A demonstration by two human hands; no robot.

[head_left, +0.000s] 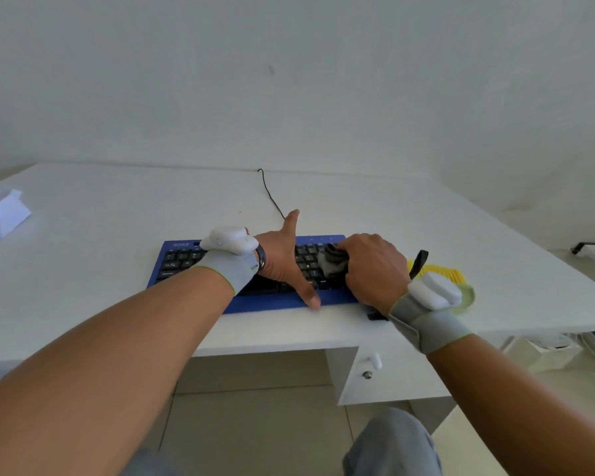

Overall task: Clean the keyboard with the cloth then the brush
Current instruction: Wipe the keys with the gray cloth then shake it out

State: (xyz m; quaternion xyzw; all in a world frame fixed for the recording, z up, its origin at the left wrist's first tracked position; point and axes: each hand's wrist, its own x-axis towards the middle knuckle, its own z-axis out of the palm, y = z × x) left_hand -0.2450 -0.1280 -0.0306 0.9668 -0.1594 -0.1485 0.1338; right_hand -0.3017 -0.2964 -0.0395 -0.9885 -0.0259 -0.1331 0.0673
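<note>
A blue keyboard (172, 261) with black keys lies on the white desk (117, 235), near its front edge. My left hand (282, 259) lies spread across the keyboard's middle, thumb on the front rim and a finger reaching past the back edge. My right hand (375, 273) grips a bunched grey cloth (332, 261) and holds it against the keys on the right side. The brush (452, 274), with yellow bristles and a pale green body, lies on the desk just right of the keyboard, partly hidden behind my right wrist.
A thin black cable (270, 194) runs from the keyboard toward the wall. Folded white paper (0, 216) sits at the desk's far left. A drawer front with a knob (375, 360) hangs under the desk edge. My knees show below.
</note>
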